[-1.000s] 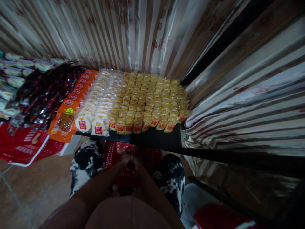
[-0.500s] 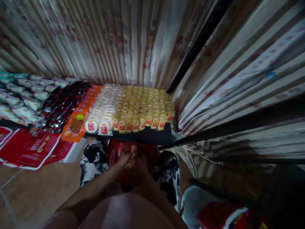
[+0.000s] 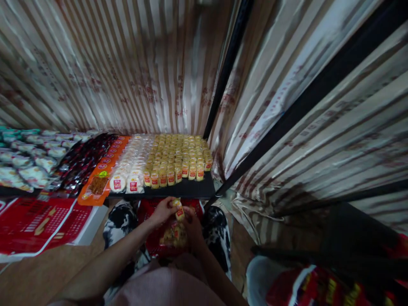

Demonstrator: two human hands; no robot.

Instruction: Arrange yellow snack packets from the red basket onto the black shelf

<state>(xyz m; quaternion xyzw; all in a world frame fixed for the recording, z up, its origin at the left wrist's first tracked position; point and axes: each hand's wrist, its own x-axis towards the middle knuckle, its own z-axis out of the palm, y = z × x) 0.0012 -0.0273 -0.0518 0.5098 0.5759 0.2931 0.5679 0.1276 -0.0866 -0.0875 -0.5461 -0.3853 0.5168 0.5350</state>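
The left hand (image 3: 166,210) pinches a packet (image 3: 179,212) over the red basket (image 3: 145,208), near the shelf (image 3: 191,189). The right hand (image 3: 192,222) is close beside it; whether that one grips, I can't tell.

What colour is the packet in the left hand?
The packet is yellow with a red label, showing best in the head view.
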